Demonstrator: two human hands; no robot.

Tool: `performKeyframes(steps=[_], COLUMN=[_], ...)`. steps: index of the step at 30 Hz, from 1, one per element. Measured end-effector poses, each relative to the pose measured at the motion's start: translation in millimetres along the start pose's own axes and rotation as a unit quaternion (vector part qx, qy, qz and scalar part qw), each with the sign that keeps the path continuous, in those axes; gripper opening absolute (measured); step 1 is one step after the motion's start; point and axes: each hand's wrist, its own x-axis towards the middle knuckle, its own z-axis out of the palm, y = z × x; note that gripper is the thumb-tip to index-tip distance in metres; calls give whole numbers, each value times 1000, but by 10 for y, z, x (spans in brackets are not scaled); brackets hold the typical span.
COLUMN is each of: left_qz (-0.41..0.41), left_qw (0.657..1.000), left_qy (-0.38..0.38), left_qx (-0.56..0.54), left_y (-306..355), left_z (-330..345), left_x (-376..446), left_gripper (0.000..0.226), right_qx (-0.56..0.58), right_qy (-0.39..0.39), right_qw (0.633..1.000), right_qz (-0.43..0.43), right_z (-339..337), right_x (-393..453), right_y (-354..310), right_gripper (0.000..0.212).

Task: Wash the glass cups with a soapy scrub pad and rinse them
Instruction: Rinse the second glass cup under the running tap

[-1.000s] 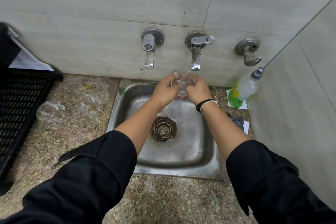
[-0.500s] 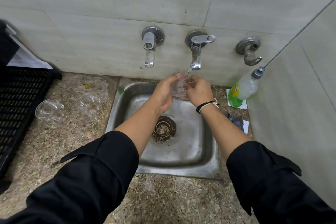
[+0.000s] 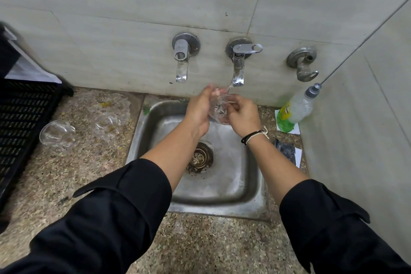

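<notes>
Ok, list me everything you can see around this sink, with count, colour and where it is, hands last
glass cup: one, clear, held over the sink under the running tap
glass cups on the counter: two, clear, left of the sink
sink: one, steel, set in the speckled counter
drain: one, dark and rusty, in the sink floor
taps: two, chrome, on the wall; the right one runs
wall fitting: one, grey metal, right of the taps
soap bottle: one, clear with green liquid, leaning in the right corner
scrub pad: one, dark, on the counter right of the sink
crate: one, black, far left
left hand: grips the cup's left side
right hand: grips the cup's right side; dark wristband
</notes>
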Motion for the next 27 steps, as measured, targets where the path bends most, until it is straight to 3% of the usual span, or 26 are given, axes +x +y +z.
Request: performKeyframes(steps=[4, 7, 10, 13, 16, 18, 20, 23, 24, 25, 27], left_qz=[72, 152, 193, 153, 127, 65, 15, 26, 34, 43, 55], left_qw=[997, 983, 952, 942, 953, 976, 988, 994, 995, 997, 993], left_qy=[2, 10, -36, -100, -89, -97, -116, -86, -64, -29, 57], left_qx=[32, 101, 235, 280, 260, 182, 97, 63, 62, 65, 90], left_y=[-88, -71, -9, 54, 117, 144, 136, 55, 34, 14, -9], left_z=[-116, -155, -171, -197, -141, -60, -2, -34, -44, -46, -17], left_x=[-4, -30, -17, 18, 10, -48, -121, -156, -160, -152, -134], left_gripper=[19, 15, 20, 19, 24, 22, 17, 19, 23, 25, 22], right_qx=[201, 295, 277, 219, 262, 323, 394, 484, 494, 492, 462], right_qy=[-7, -23, -59, -86, -106, -127, -170, -228, -230, -222, -193], right_qw=[972, 943, 945, 957, 943, 917, 875, 794, 783, 787, 816], right_qz=[123, 155, 166, 168, 177, 198, 223, 290, 301, 300, 289], right_z=[-23, -61, -121, -113, -50, -17, -24, -71, -76, -64, -17], right_x=[17, -2, -22, -16, -52, -94, -111, -97, -83, -64, -24], right_y=[-1, 35, 42, 90, 113, 83, 17, -50, -59, -53, -26], right_gripper=[26, 28, 43, 29, 23, 18, 24, 28, 26, 28, 54])
